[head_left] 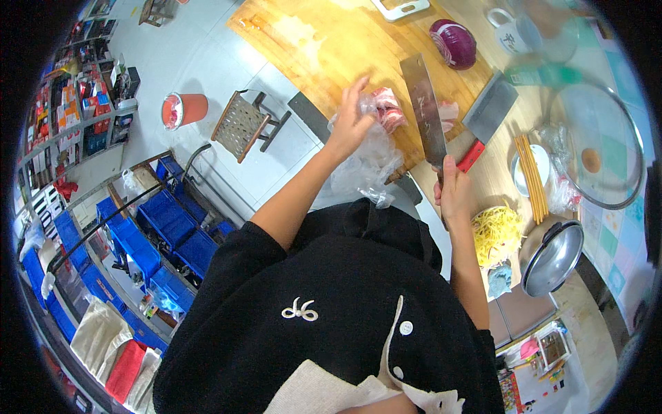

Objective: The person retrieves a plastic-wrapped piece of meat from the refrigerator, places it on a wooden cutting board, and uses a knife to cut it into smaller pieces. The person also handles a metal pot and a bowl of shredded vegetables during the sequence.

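Observation:
My left hand (pixel 352 124) is open, fingers apart and curved, beside pieces of pink, fat-streaked meat (pixel 388 110) and over a crumpled clear plastic bag (pixel 360 169) at the board's edge; whether it touches the bag I cannot tell. My right hand (pixel 454 192) is closed round the handle of a broad dark cleaver (pixel 424 103), its blade angled up over the wooden board (pixel 303 41). More meat (pixel 448 110) lies partly behind that blade. A second cleaver (pixel 489 107) with a red handle lies to the right, and a purple onion (pixel 453 43) sits farther back.
On the right are chopsticks (pixel 531 176), a lidded-looking steel pot (pixel 552 257), yellow shreds (pixel 495 236), a glass lid (pixel 589 138) and a white mug (pixel 514 34). Left are a stool (pixel 238 125), red bucket (pixel 185 110), blue crates (pixel 165 228) and shelving (pixel 83 90).

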The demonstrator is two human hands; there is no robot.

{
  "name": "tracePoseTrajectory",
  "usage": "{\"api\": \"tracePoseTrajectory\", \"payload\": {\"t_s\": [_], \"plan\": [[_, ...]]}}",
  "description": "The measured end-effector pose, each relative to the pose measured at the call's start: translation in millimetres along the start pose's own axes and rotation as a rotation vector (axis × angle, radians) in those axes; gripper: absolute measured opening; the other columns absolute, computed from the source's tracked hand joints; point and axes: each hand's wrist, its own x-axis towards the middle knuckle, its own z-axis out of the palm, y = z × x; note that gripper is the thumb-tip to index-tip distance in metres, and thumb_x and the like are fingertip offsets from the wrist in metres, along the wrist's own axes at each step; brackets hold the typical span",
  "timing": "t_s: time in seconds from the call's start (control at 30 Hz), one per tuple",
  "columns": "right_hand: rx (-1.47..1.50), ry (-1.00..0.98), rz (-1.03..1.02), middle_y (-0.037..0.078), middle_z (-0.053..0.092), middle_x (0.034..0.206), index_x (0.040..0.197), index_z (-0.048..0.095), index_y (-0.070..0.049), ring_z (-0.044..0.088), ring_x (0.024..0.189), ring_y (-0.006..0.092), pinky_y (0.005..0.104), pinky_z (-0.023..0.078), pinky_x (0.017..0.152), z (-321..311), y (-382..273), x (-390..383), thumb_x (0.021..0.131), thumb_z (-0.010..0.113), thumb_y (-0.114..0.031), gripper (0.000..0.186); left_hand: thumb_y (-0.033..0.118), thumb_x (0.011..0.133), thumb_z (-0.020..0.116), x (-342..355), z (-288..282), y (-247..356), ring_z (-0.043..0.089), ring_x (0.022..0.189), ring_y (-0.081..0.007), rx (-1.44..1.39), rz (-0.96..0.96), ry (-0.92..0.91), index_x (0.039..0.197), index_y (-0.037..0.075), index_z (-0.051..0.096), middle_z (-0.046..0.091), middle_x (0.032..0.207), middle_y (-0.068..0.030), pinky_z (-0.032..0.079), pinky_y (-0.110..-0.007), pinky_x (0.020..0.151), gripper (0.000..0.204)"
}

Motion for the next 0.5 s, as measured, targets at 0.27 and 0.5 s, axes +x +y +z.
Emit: {"api": "tracePoseTrajectory", "payload": {"t_s": [0.27, 0.5], "plan": [[0.020, -0.019, 0.086, 0.002, 0.044, 0.043, 0.058, 0.051, -0.004, 0.043, 0.037, 0.0100, 0.0271, 0.033, 0.037, 1, 23, -12, 0.093, 0.037, -0.049, 0.059, 0.010, 0.082, 0.045, -36, -22, -20, 0.050, 0.103, -0.0220, -0.145, -0.431, 0.492, 0.120, -0.001, 0.047, 0.051, 0.114, -0.0153, 0.038, -0.032, 0.092, 0.040], [0.030, -0.056, 0.060, 0.002, 0.043, 0.043, 0.059, 0.054, -0.002, 0.043, 0.037, 0.0102, 0.0273, 0.032, 0.036, 2, 37, -22, 0.094, 0.034, -0.048, 0.061, 0.021, 0.086, 0.055, -79, -35, 8, 0.056, 0.089, -0.0163, -0.190, -0.968, -0.085, 0.118, 0.004, 0.050, 0.062, 0.092, -0.0063, 0.041, -0.029, 0.082, 0.037]]}}
